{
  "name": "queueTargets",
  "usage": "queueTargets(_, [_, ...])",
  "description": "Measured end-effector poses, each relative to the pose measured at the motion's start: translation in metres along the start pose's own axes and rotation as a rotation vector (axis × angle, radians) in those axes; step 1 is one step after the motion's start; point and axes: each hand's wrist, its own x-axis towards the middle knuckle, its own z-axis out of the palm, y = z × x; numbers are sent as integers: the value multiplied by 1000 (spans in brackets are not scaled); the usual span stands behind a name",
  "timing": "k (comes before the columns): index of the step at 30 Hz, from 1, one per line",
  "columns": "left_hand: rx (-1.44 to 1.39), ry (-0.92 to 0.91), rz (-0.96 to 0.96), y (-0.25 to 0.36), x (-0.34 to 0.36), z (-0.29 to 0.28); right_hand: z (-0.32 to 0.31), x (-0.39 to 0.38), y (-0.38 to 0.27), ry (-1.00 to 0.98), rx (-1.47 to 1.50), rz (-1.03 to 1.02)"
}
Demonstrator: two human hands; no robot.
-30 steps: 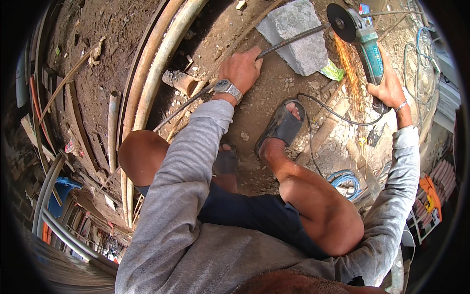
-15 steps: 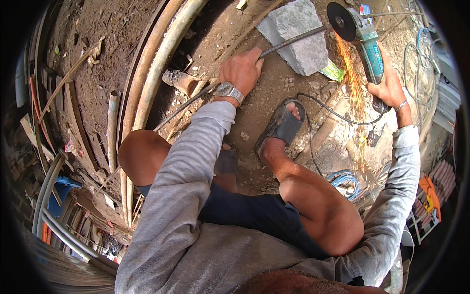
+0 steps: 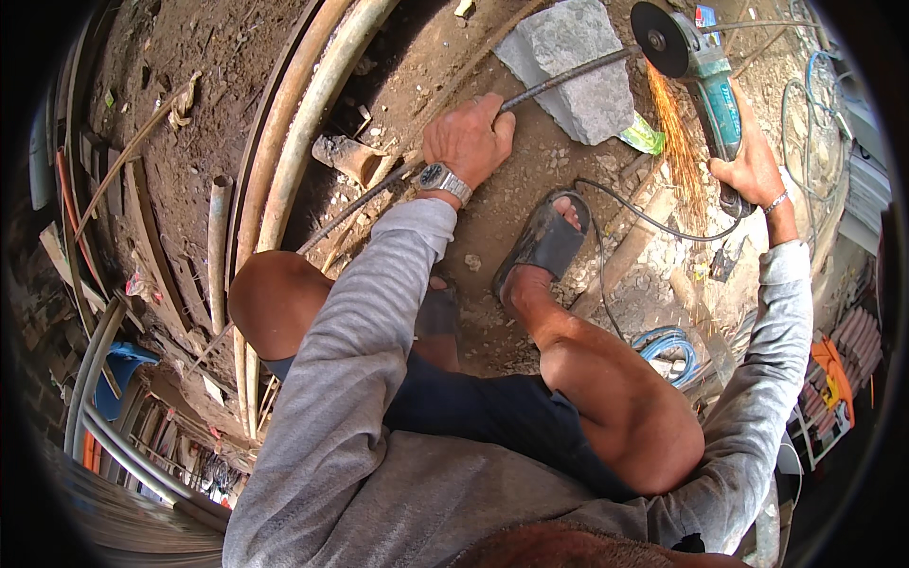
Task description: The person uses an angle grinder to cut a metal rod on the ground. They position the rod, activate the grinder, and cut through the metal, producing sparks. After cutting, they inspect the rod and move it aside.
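A long ribbed steel rebar [image 3: 568, 76] runs from beside my left knee up to the right, resting across a grey stone block [image 3: 606, 99]. My left hand [image 3: 466, 142] is closed round it, left of the block. In my right hand [image 3: 756, 166] is a teal angle grinder [image 3: 721, 106], held by its body. Its dark cutting disc [image 3: 653, 36] meets the rebar just past the stone. Orange sparks [image 3: 670, 118] spray down from that spot towards the ground. The exact point of contact is partly hidden behind the disc.
A black power cord [image 3: 653, 227] loops from the grinder past my sandalled foot [image 3: 544, 241]. Long pipes [image 3: 317, 123] lie along the left side. Coiled blue cable [image 3: 670, 350] sits near my right knee. A bright green wrapper [image 3: 644, 137] lies beside the stone, close to the sparks.
My left hand has rolled slightly on the rebar, turning the watch face more into view. The spark stream has thinned towards its lower end. The grinder stays almost in place.
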Motion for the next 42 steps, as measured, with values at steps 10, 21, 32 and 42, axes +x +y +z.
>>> queueTargets(10, [13, -7, 30, 2, -2, -2, -3, 1, -9, -40, 56, 59])
queueTargets(21, [27, -30, 34, 4, -2, -2, 0, 0, 0, -9, 31, 20])
queueTargets(32, [54, -52, 20, 7, -3, -6, 1, 4, 0, -21, 45, 39])
queueTargets(42, [52, 19, 67, 1, -4, 2, 3, 7, 4, -22, 52, 33])
